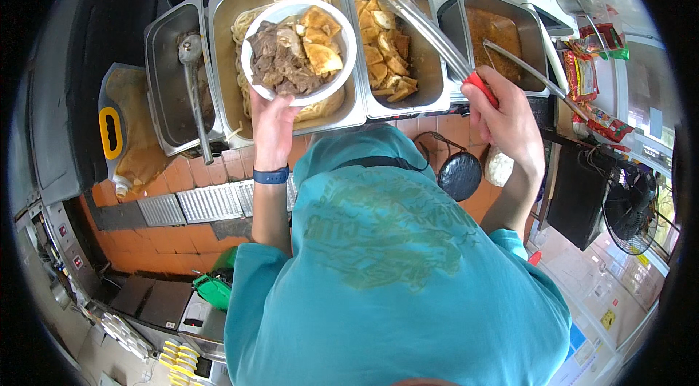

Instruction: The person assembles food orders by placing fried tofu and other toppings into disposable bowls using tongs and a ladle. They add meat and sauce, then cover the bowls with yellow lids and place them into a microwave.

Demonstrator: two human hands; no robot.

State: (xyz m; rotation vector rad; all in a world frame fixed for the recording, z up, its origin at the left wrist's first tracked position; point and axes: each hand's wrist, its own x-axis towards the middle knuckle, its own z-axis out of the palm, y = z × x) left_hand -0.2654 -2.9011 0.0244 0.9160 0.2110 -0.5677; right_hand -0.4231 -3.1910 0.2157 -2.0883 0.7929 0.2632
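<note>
Gripping white bowl (351,51) left, red-handled tongs (422,20) right: both hands (271,124) (510,113), beyond teal shirt (408,328) with unreadable print (382,229).

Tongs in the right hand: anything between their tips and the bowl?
Nothing visible stands up between the tongs and the white bowl in the left hand. Only the adjoining steel pan rims run between them in the view; heights can't be judged from this picture.
</note>
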